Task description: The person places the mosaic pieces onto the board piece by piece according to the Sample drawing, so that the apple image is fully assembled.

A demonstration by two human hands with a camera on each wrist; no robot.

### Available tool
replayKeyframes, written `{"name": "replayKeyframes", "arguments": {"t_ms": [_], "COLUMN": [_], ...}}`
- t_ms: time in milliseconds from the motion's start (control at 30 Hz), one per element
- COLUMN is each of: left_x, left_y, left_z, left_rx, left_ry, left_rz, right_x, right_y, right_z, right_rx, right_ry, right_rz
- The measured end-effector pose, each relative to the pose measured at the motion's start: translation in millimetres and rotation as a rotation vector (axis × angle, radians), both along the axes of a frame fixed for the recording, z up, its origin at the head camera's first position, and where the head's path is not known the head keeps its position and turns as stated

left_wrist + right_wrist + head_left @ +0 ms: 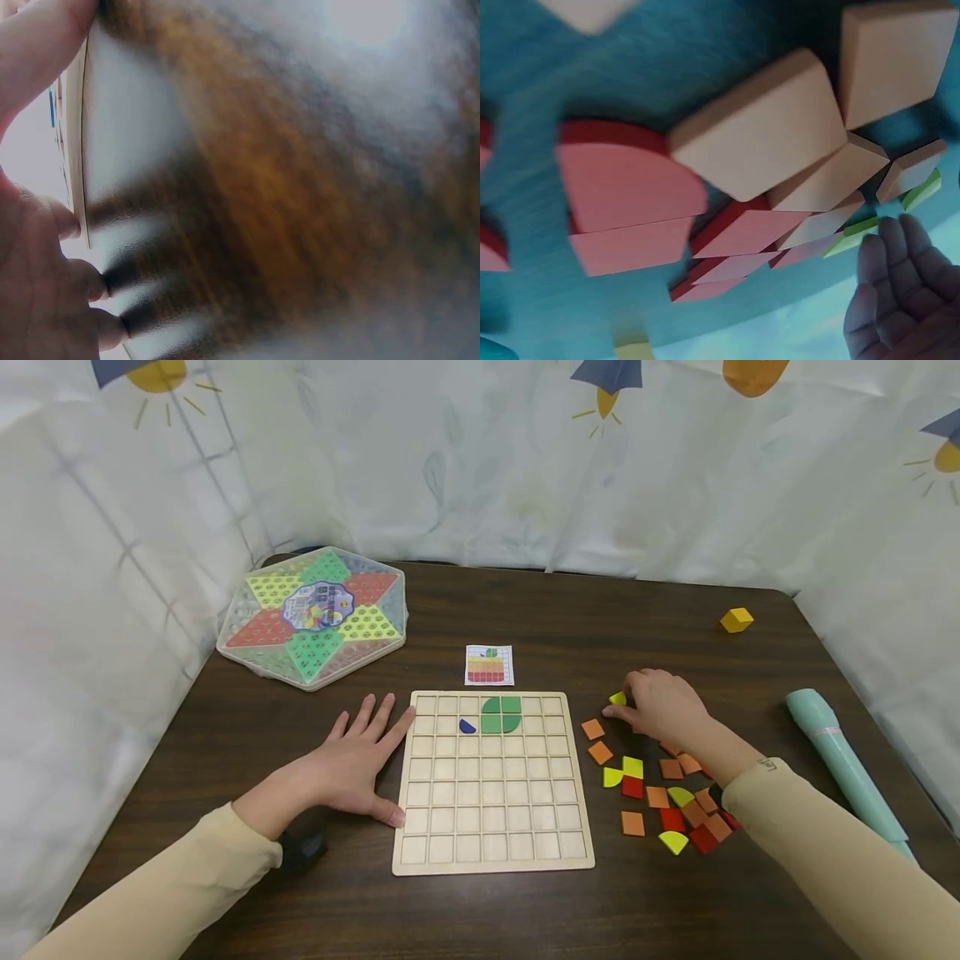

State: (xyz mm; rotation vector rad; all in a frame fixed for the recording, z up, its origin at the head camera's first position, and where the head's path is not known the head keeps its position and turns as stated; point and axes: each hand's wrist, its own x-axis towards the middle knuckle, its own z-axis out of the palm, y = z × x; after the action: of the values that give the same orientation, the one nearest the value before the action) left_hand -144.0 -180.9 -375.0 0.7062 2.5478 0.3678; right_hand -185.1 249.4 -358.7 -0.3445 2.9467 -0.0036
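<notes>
Yellow piece [617,698] in right hand [663,703], left hand [350,770] spread against board [492,819]

Curtained tabletop play area | printed curtains [487,485] | dark table [300,906] | star-patterned board game [318,618]

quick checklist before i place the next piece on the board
1. Board steadied: ok, the left hand rests at the left edge of the board.
2. Picture card uncovered: ok, lies face up beyond the board.
3. Green pieces in cells: ok, four grouped near the top.
4. Blue piece straight: not ok, it lies slanted.
5. Yellow piece gripped: cannot tell; it shows between thumb and fingers of the right hand.
6. Loose pieces sorted by colour: not ok, mixed.
</notes>
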Motion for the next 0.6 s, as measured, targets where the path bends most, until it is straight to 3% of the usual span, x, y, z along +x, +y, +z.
{"name": "replayKeyframes", "arguments": {"t_ms": [133, 233, 467, 600], "left_x": [0.4, -0.1, -0.1, 0.2], "left_y": [0.3, 0.6, 0.9, 1.9], "left_z": [1.3, 1.0, 0.1, 0.6], "left_rx": [-0.004, -0.005, -0.019, -0.013], "left_ry": [-0.002, 0.002, -0.003, -0.007], "left_rz": [0.002, 0.0, 0.01, 0.01], "right_x": [-7.6, -9.8, -8.7, -8.6], "right_y": [-5.0, -4.7, 3.2, 2.1], "right_z": [-0.2, 0.1, 0.8, 1.2], "right_rx": [-0.015, -0.074, -0.202, -0.195], "right_ry": [-0.058, -0.095, -0.088, -0.096], "right_rz": [-0.065, -0.067, 0.127, 0.126]}}
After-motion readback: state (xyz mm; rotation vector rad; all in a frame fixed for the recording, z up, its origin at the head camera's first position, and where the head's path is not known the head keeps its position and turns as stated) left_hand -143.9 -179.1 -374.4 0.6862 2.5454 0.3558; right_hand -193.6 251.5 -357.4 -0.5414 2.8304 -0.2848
